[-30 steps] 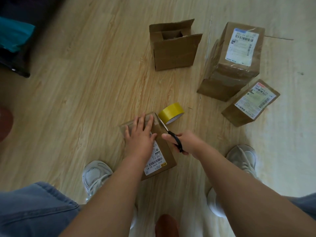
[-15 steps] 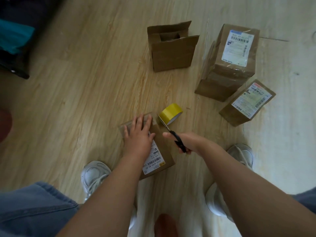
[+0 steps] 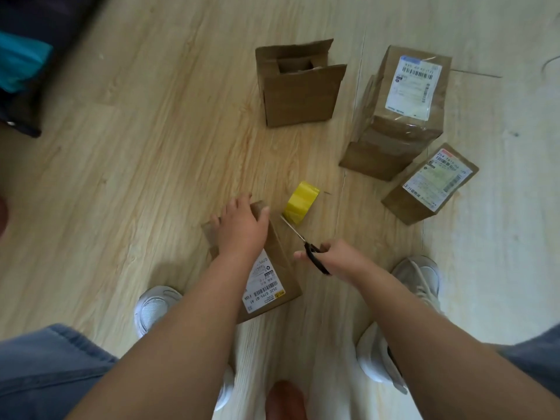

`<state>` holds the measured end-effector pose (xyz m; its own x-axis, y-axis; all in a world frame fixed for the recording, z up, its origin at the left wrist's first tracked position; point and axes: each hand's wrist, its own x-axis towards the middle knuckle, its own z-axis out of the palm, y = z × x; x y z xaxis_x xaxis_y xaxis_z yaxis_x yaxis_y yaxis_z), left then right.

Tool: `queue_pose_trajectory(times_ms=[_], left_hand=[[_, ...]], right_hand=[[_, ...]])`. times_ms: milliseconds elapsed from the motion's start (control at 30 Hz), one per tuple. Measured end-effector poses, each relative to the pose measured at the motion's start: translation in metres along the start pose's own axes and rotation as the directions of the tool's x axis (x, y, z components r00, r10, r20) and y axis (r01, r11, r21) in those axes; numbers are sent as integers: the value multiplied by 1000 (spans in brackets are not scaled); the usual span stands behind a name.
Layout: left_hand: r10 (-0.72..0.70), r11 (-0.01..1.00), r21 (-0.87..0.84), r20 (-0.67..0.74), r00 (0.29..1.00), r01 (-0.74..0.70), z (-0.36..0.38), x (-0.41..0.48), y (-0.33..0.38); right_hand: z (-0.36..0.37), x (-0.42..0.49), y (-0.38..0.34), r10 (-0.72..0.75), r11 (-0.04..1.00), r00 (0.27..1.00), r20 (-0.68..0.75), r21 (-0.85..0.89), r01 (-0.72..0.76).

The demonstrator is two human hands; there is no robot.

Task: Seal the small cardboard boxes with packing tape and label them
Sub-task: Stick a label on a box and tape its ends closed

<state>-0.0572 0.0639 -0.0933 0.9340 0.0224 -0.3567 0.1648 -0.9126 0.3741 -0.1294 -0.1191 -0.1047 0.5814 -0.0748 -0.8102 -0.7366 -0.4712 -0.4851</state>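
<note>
Left hand (image 3: 241, 228) pressing flat on the far end of the near box (image 3: 272, 268), fingers (image 3: 233, 204) spread wide and curling over its far edge, gripping nothing, only pinning the cardboard to the floor (image 3: 145, 153). Right hand (image 3: 333, 257) closing around the black handles of the scissors (image 3: 306, 247), fingers threaded through the loops, blades looking shut or nearly so, tips pointing toward the yellow tape roll (image 3: 300, 203). Tape roll standing on edge just beyond the near box's far corner, scissor tips close beside it.

Judging progress: near box already carrying a white label (image 3: 263, 283) on its top face, apparently at the cutting stage of its sealing. Tall box (image 3: 400, 116) at far right looking finished, wrapped in glossy tape with a label on top. Smaller box (image 3: 430, 184) lying in front of it, labelled too. Open box (image 3: 300, 86) in the middle distance standing with flaps up, no label showing, so seemingly remaining to be closed, taped and labelled.

Hard to make out: any strip of clear tape running between roll and near box, too faint to confirm. Far end of the near box hiding under the left hand, so the seal there staying unconfirmed. Contents of the open box sitting in shadow. Dark shapes at upper left cut off by the frame edge.
</note>
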Motion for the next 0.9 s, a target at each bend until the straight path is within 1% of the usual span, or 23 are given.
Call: queue_pose_trajectory(times_ms=[33,100,167,300,400,500,600,800,900], left_hand=[[-21,1000,-9,45,999,21,1,4,3],[-59,998,44,123,991,54,7,11,8],[-105,991,95,137,985,93,12,15,12],[-161,981,121,88,983,150,19,21,23],[-166,984,68,4,986,165,26,23,26],[-161,985,55,-85,983,166,33,24,25],[-158,985,53,-133,978,166,39,25,24],[-123,989,69,-145,982,134,44,24,20],[-201,980,-36,-94,975,198,33,27,20]], right_hand=[[-1,0,0,-3,1000,1000,-4,10,3],[-4,-1,-3,-5,1000,1000,-14,18,6],[-7,-3,-5,-4,1000,1000,-18,2,4],[-11,-1,-6,-2,1000,999,-43,-19,1],[-13,1,-5,-1,1000,997,-77,-11,0],[-13,2,-4,-6,1000,996,-88,7,7],[-13,4,-3,8,1000,996,-83,2,-8],[-10,4,3,16,999,995,-94,-36,-19],[-12,4,1,4,998,994,-108,-68,-12]])
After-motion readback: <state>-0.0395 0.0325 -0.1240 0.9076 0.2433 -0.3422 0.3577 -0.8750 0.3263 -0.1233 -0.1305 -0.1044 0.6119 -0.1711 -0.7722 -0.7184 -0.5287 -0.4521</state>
